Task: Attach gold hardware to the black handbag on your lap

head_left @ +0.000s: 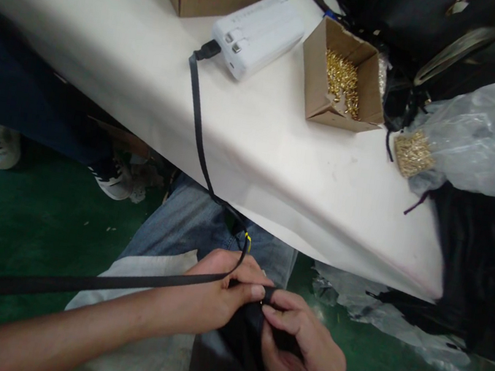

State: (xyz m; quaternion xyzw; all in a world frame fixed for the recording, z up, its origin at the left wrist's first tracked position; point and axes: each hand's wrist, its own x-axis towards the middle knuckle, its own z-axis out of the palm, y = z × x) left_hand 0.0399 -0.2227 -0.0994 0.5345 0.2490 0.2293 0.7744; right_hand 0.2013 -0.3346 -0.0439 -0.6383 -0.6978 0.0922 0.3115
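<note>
Pinching one black strap (pixel 268 294), my left hand (pixel 225 302) and right hand (pixel 320 352) closed at fingertips, presumably to steady it

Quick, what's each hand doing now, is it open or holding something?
Left hand: closed, pinching black material.
Right hand: closed, pinching the black material right beside the left hand.

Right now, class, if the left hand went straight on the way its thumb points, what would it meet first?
Probably the right hand, just beyond the dark piece pinched by the left hand; exact depth is unclear.
</note>
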